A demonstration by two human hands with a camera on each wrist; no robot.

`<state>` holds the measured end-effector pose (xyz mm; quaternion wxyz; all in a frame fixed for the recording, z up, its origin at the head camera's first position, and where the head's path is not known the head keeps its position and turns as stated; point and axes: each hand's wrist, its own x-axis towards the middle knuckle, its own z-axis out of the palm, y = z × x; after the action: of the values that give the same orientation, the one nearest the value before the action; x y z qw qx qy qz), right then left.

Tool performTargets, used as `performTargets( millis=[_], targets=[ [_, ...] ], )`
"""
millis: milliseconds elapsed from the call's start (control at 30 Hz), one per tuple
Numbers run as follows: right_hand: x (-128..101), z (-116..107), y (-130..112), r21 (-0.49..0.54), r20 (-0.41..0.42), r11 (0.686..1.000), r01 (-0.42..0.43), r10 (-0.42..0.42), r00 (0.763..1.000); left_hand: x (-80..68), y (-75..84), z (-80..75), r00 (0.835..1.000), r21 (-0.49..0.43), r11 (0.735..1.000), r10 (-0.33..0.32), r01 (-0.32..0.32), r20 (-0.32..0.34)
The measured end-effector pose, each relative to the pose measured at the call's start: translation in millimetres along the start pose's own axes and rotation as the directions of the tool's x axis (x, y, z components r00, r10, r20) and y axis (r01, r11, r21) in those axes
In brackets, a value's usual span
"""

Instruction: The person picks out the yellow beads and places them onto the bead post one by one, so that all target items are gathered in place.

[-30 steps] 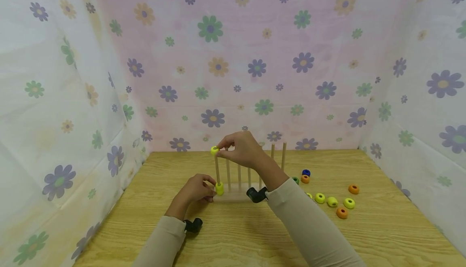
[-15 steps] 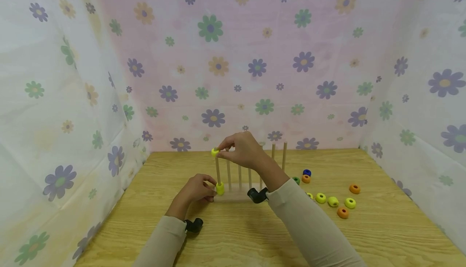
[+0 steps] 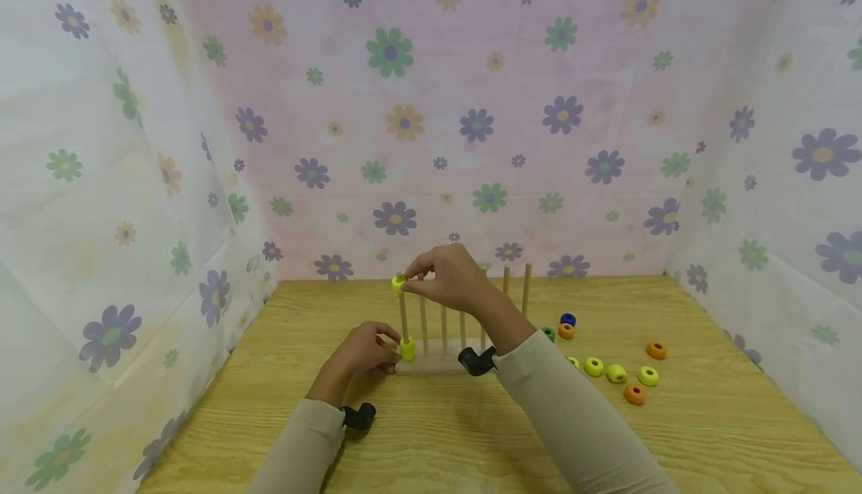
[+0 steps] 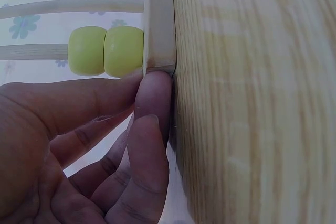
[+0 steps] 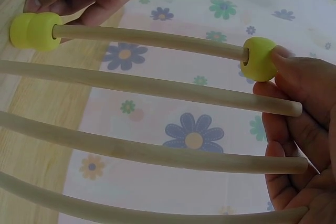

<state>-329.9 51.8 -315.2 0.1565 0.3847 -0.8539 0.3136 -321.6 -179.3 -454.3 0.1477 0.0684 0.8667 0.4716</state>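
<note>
A wooden rack has a pale base (image 3: 438,363) with several upright pegs (image 5: 147,38). My right hand (image 3: 447,277) pinches a yellow bead (image 5: 260,59) between thumb and finger, round the top of the leftmost peg. The peg's tip shows in the bead's hole in the head view. Two more yellow beads (image 4: 105,51) sit stacked at the foot of that peg, against the base. My left hand (image 3: 364,348) holds the base's left end, its fingertips at the corner, right beside the lower beads. The right forearm hides part of the rack in the head view.
Loose beads lie on the wooden table (image 3: 269,434) right of the rack: yellow ones (image 3: 593,366), orange ones (image 3: 635,394), a blue one (image 3: 568,319) and a partly hidden green one (image 3: 548,333). Flowered cloth (image 3: 471,90) encloses the back and sides.
The yellow bead in the right hand has moved slightly down onto the peg, so the tip now shows through its hole. The left hand stays at the base.
</note>
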Motion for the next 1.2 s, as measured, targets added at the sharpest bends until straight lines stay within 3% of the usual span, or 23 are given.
performTargets(
  millis=[733, 1000, 1200],
  targets=[
    [0, -1, 4, -0.034, 0.0, 0.999, 0.036, -0.036, 0.999, -1.1, 0.1, -0.5, 1.0, -0.014, 1.0, 0.006, -0.006, -0.002],
    [-4, -8, 2, -0.056, -0.086, 0.993, 0.105, -0.109, 0.99, -0.4, -2.0, -0.3, 1.0, -0.017, 1.0, 0.011, -0.011, 0.0],
    [-14, -15, 6, -0.088, -0.175, 0.983, 0.159, -0.172, 0.969, -0.4, -2.9, -0.2, 1.0, -0.008, 1.0, 0.015, -0.015, -0.002]
  ],
)
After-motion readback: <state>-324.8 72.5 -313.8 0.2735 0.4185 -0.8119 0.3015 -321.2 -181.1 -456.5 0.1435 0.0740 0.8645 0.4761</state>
